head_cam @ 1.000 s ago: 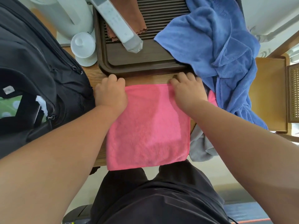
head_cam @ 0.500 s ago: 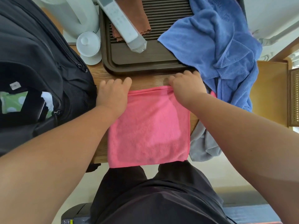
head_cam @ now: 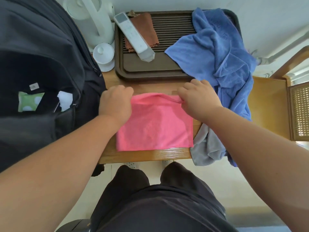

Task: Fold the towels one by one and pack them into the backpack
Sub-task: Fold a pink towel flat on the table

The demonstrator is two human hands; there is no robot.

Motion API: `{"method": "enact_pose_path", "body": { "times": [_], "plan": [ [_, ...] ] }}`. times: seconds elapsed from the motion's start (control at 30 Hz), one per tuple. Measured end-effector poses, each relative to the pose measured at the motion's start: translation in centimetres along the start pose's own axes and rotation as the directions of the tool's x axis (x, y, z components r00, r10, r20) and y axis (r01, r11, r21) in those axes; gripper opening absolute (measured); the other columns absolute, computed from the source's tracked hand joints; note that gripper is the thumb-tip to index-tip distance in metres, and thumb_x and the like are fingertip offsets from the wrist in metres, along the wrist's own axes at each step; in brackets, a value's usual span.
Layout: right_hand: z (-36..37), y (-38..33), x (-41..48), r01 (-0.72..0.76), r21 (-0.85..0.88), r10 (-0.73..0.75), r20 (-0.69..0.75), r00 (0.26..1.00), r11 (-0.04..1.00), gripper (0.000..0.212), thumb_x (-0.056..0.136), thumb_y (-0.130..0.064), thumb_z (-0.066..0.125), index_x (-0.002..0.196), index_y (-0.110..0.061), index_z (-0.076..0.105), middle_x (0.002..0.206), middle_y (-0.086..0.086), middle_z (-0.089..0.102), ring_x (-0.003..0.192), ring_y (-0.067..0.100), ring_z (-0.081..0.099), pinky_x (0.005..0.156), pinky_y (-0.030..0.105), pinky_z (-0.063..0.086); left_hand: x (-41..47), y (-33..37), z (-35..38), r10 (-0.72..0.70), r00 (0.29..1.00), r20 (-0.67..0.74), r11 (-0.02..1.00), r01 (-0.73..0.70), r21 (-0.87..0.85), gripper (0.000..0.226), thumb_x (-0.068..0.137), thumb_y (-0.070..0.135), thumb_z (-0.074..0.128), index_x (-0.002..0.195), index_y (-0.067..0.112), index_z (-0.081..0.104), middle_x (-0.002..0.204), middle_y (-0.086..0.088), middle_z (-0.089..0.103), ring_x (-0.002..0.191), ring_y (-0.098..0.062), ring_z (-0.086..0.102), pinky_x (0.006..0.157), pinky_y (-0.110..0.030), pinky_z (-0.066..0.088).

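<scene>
Both hands pinch the pink towel's [head_cam: 155, 123] far edge: left hand [head_cam: 115, 104] at its left corner, right hand [head_cam: 199, 99] at the right.

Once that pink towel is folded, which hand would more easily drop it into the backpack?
Probably the left hand: it grips the pink towel right beside the backpack, while the right hand is farther away.
</scene>
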State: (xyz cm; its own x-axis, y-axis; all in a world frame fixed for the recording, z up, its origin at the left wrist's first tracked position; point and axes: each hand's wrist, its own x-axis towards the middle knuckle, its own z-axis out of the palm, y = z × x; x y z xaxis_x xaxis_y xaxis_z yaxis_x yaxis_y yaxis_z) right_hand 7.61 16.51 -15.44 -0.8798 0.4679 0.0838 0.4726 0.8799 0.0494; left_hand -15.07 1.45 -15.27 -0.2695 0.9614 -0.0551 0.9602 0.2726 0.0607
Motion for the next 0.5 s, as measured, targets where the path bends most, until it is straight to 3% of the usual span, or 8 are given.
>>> {"method": "enact_pose_path", "body": {
  "times": [0.13,0.37,0.5],
  "plan": [
    [0.8,-1.2,-4.9,0.053,0.085,-0.064,0.131,0.989,0.995,0.03,0.054,0.001,0.078,0.073,-0.015,0.06,0.071,0.007,0.054,0.062,0.031,0.056,0.056,0.033,0.037,-5.5,-0.1,1.6,0.027,0.994,0.108,1.0,-0.027,-0.003,0.03,0.076,-0.005,0.054,0.067,0.019,0.038,0.07,-0.001,0.042,0.069,-0.028,0.047,0.062,-0.04,0.041],
    [1.5,-4.2,-11.0,-0.016,0.068,0.001,0.228,0.974,0.998,0.03,0.058,-0.001,0.076,0.076,-0.016,0.058,0.073,0.005,0.052,0.067,0.031,0.054,0.058,0.038,0.043,-11.3,0.3,3.2,0.118,0.979,0.165,0.993,-0.117,-0.016,0.027,0.075,-0.003,0.054,0.073,0.02,0.04,0.07,-0.003,0.05,0.069,-0.029,0.05,0.062,-0.035,0.029],
    [1.3,-5.3,-12.3,-0.059,-0.017,0.061,0.308,0.949,0.998,0.033,0.051,-0.01,0.076,0.079,-0.019,0.059,0.077,0.003,0.052,0.069,0.03,0.053,0.061,0.035,0.038,-12.6,0.1,4.1,0.109,0.972,0.209,0.994,-0.108,-0.016,0.017,0.078,-0.001,0.054,0.081,0.016,0.055,0.077,-0.004,0.055,0.074,-0.028,0.053,0.063,-0.035,0.029]
  ]
}}
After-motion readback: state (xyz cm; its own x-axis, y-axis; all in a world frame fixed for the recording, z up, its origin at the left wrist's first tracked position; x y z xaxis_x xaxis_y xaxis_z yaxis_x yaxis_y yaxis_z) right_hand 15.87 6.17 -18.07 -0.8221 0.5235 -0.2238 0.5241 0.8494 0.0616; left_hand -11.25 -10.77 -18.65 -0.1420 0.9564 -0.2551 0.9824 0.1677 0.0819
